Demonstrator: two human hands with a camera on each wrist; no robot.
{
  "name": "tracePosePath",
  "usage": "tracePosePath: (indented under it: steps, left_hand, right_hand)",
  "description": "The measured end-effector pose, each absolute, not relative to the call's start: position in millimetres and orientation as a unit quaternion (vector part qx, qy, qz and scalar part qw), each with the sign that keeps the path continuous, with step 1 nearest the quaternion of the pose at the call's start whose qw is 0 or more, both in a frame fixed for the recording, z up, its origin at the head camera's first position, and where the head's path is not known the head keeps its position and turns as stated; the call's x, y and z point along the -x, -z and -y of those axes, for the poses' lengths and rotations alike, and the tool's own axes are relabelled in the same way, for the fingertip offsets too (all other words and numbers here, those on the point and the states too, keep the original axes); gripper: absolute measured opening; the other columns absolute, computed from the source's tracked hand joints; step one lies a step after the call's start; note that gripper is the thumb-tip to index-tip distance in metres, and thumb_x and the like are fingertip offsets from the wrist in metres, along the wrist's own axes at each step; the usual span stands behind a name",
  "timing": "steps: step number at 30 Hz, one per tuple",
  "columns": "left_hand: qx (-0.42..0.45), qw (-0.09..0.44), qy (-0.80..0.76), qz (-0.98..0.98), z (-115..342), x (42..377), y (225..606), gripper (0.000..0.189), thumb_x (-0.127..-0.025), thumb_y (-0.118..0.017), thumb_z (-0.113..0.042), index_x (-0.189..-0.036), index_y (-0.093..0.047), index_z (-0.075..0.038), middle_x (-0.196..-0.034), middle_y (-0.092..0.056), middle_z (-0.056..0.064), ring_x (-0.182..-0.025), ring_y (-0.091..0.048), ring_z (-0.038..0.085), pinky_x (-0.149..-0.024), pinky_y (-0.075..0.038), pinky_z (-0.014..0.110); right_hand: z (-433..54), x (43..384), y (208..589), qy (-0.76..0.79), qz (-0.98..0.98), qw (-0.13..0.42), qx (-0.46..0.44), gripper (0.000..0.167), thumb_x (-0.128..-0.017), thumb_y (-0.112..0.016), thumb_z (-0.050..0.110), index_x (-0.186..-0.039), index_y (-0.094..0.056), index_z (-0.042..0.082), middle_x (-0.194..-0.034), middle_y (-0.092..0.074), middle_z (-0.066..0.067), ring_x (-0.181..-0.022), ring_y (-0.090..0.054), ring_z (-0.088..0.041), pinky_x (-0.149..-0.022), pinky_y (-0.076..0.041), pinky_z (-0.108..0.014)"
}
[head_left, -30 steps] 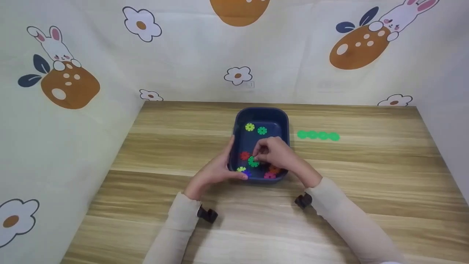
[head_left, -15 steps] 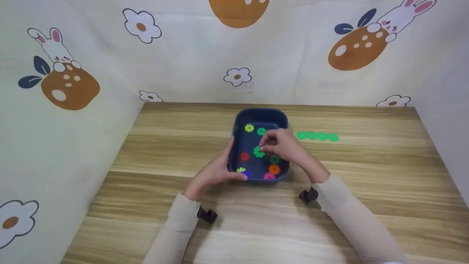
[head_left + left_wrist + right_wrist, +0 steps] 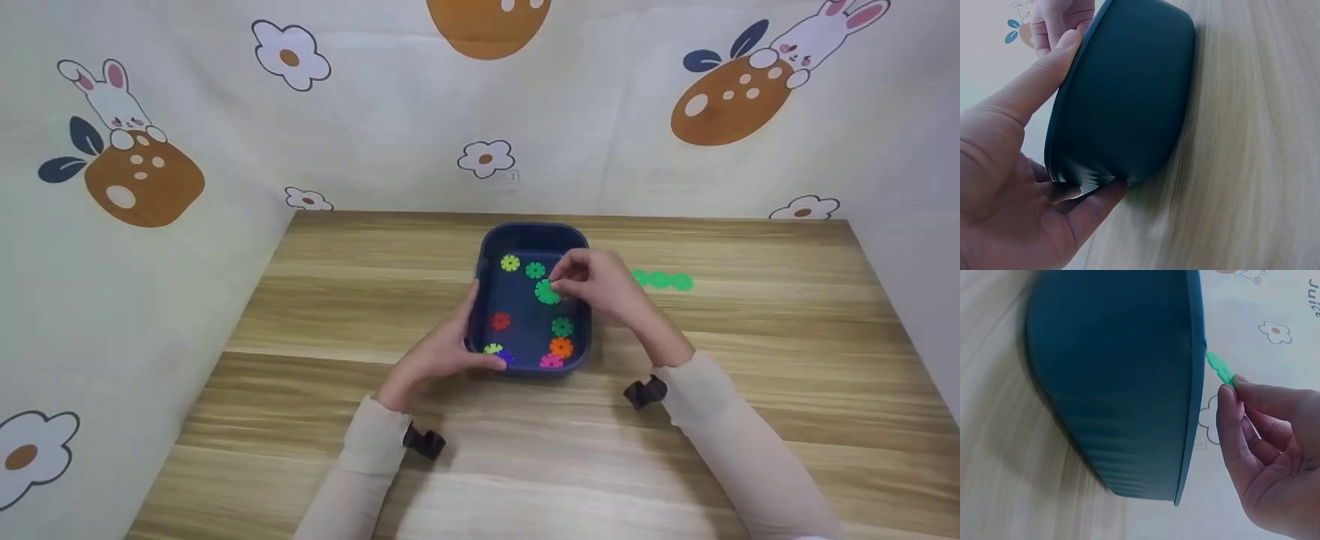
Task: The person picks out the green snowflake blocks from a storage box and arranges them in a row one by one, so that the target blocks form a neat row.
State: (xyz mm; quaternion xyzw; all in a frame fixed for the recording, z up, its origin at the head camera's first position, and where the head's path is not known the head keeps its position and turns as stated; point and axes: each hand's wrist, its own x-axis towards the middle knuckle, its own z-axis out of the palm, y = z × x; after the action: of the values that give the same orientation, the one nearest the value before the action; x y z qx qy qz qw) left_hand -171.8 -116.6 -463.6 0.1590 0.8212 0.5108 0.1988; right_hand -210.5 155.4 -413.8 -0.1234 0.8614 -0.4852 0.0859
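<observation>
My right hand pinches a green notched snowflake disc between thumb and forefinger, above the dark blue plastic tub. Seen from the right wrist, that green disc is held edge-on, level with the tub's rim. My left hand holds the tub's near-left corner, thumb along the front rim and fingers against the left side. Inside lie loose discs: a yellow disc, a red disc, an orange disc, a pink disc and others. The thumb partly hides a blue disc.
A row of joined green discs lies on the wooden table to the tub's right, its left end hidden by my right hand. A printed cloth hangs behind the table and along its sides.
My right hand has lifted the green disc from the tub's lower middle and carried it up and right. This uncovers another green disc and the orange one. My left hand stays put.
</observation>
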Motion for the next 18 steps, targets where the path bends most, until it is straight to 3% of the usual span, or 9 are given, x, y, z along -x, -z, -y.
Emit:
tracePosePath:
  steps: [5, 11, 18]
  left_hand:
    - [-0.152, 0.198, -0.508, -0.824, 116, 172, 464, 0.13, -0.073, -0.09, -0.022, -0.161, 0.007, -0.03, -0.17, -0.003, 0.001, -0.154, -0.016, 0.023, -0.127, -0.015, 0.046]
    - [-0.151, 0.195, -0.504, -0.828, 116, 171, 463, 0.131, -0.073, -0.09, -0.023, -0.161, 0.006, -0.029, -0.17, -0.004, 0.001, -0.154, -0.017, 0.023, -0.127, -0.015, 0.046]
    - [-0.157, 0.193, -0.501, -0.829, 116, 171, 463, 0.131, -0.073, -0.09, -0.022, -0.161, 0.006, -0.028, -0.17, -0.004, 0.003, -0.154, -0.016, 0.024, -0.127, -0.015, 0.047]
  right_hand:
    - [-164, 214, 412, 0.491, -0.862, 0.072, 0.106, 0.011, -0.091, -0.071, 0.008, -0.099, -0.071, 0.001, -0.094, -0.072, -0.014, -0.081, -0.071, -0.022, -0.075, -0.061, -0.032]
    - [-176, 217, 412, 0.494, -0.864, 0.049, 0.085, 0.011, -0.091, -0.071, 0.008, -0.1, -0.071, 0.0, -0.095, -0.073, -0.016, -0.074, -0.068, -0.01, -0.077, -0.062, -0.037]
    - [-195, 221, 415, 0.496, -0.865, 0.024, 0.064, 0.016, -0.092, -0.07, 0.009, -0.103, -0.07, -0.004, -0.096, -0.073, -0.019, -0.072, -0.068, -0.006, -0.066, -0.057, -0.017]
